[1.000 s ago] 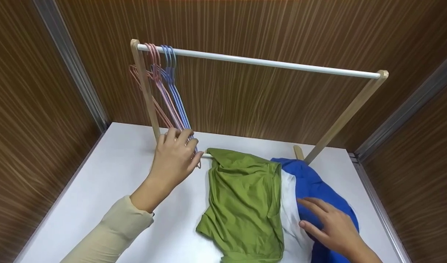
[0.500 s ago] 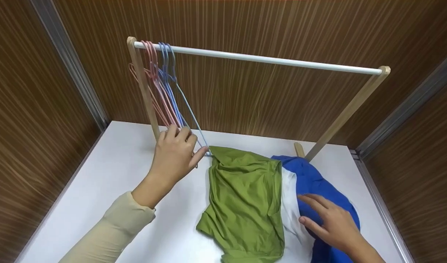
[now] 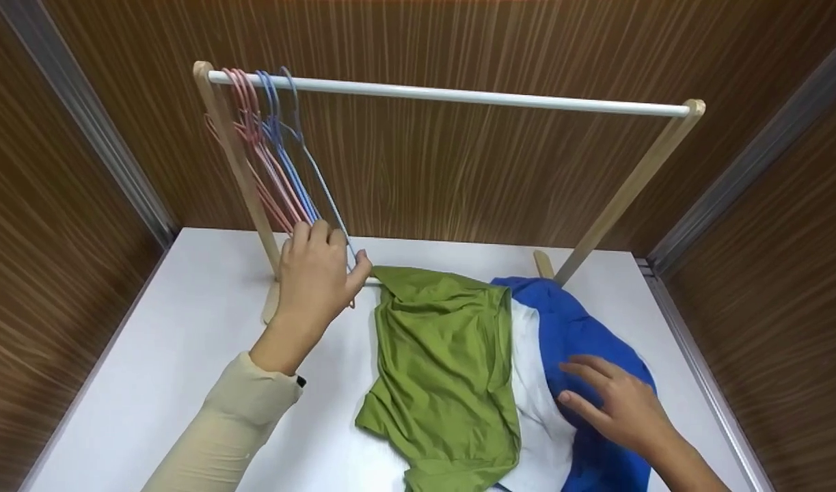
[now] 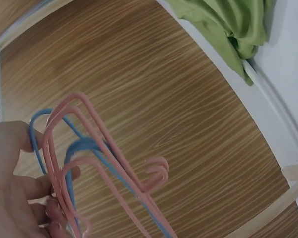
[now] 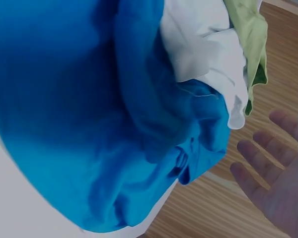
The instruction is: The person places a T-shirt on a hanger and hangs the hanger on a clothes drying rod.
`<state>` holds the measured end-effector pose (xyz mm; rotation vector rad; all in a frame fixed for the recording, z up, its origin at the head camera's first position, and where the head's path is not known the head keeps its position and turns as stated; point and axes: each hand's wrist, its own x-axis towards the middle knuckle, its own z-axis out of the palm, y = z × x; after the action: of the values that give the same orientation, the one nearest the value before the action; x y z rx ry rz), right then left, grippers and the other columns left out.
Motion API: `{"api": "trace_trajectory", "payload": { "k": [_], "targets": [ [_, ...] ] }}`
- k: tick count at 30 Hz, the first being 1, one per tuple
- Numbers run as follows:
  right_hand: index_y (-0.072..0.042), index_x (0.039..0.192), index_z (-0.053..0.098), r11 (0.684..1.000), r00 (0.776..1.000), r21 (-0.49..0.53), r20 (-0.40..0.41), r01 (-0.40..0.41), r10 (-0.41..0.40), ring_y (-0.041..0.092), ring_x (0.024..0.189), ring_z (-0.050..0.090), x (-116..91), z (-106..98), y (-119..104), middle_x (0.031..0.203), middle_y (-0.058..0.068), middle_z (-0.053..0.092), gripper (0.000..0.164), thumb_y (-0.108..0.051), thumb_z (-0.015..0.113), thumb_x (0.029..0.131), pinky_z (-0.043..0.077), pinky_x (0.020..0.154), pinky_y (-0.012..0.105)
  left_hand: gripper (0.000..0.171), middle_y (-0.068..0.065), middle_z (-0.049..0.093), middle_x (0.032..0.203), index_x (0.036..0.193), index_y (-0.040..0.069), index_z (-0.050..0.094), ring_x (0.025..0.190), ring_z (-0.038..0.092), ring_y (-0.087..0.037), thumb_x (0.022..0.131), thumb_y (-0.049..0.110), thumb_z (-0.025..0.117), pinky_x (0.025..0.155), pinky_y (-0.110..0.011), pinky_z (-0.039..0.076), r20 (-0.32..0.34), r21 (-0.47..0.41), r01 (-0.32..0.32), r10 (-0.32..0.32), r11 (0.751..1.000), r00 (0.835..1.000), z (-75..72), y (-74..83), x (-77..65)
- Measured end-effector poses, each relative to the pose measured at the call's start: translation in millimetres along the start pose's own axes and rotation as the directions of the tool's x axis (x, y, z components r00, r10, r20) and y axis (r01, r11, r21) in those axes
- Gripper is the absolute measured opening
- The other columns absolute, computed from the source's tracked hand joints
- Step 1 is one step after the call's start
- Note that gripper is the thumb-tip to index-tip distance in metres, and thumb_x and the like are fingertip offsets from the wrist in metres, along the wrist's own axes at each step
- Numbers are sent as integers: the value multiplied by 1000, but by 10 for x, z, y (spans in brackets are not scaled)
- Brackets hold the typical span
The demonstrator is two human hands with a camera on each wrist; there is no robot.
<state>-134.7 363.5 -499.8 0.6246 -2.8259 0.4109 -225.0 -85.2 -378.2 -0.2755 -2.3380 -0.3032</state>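
Observation:
Pink clothes hangers point(image 3: 251, 133) and blue clothes hangers point(image 3: 275, 130) hang at the left end of a white rail point(image 3: 472, 97). My left hand point(image 3: 315, 273) holds their lower corners, its fingers curled over them and partly hidden in the head view. Its thumb is stretched out against one blue hanger point(image 3: 299, 135), apart from the rest. My right hand point(image 3: 619, 406) hovers with relaxed, spread fingers by a blue garment point(image 3: 582, 328); whether it touches the cloth I cannot tell. A green garment point(image 3: 452, 369) overlaps a white garment point(image 3: 537, 410), which lies on the blue one.
The rail's wooden legs, left point(image 3: 233, 147) and right point(image 3: 626, 191), stand on a white tabletop point(image 3: 206, 307). Brown wood-grain panels point(image 3: 459, 178) enclose the back and sides. A low white bar point(image 4: 275, 99) runs under the green garment's edge in the left wrist view.
The left thumb has pushed the front blue hanger rightward, away from the bunch. The right hand has stayed by the blue garment. The head view has shifted slightly.

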Motion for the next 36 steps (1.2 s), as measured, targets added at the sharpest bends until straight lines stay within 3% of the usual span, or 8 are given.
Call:
{"api": "trace_trajectory", "payload": {
  "k": [5,9,16,20,23,29,31,36],
  "targets": [
    [-26,117,62,999,999,12,12,-31,31,21,104,56,-46,81,53,121,-5,55,39,-45,64,82,47,77,48,23,-10,55,80,78,2,60,74,44,-28,79,24,52,58,-38,38,-18,-146,43,-46,988,999,-62,70,9],
    [-25,117,62,999,999,15,29,-29,28,21,105,55,-61,87,60,121,-5,55,40,-45,63,83,47,77,49,12,-3,50,77,80,9,57,75,42,-21,80,20,52,64,-34,35,52,-346,105,-93,932,994,-126,120,29],
    [-25,119,61,1000,999,-5,37,-28,28,20,106,54,-86,32,61,120,-5,55,41,-47,60,84,47,77,49,9,4,51,85,88,14,59,84,45,-13,84,11,51,85,-35,32,159,-674,175,-90,718,983,-238,208,19],
    [-26,119,61,999,998,2,41,-48,48,19,107,54,-101,22,59,120,-7,55,41,-48,60,84,46,78,49,10,-3,53,87,88,8,59,83,47,-15,86,4,50,80,-33,39,201,-797,196,-55,571,978,-506,379,4],
    [-26,118,61,999,998,1,32,-47,47,19,105,55,-102,27,63,119,-7,55,41,-49,60,84,47,76,48,11,-10,54,93,91,2,59,81,47,-16,88,-1,49,70,-31,42,262,-851,240,-20,466,965,-706,514,-17],
    [-26,116,62,999,998,10,35,-47,47,20,103,56,-53,80,34,119,-7,55,40,-48,62,83,47,75,48,14,-13,50,103,101,-3,55,86,51,-18,95,1,43,83,-37,46,326,-907,293,66,302,943,-771,608,-153],
    [-26,116,62,999,998,14,42,-39,38,20,103,56,-17,97,18,119,-7,55,40,-48,62,83,48,76,47,16,-15,48,103,102,-4,54,89,52,-21,96,2,41,72,-35,51,324,-923,297,79,245,943,-769,624,-211],
    [-27,117,62,1000,999,16,42,-18,17,19,102,57,80,111,-6,119,-8,55,40,-48,62,83,48,75,46,21,-11,48,102,104,1,54,86,51,-22,99,9,36,70,-35,52,309,-932,282,89,229,947,-649,642,-402]
  ]
}}
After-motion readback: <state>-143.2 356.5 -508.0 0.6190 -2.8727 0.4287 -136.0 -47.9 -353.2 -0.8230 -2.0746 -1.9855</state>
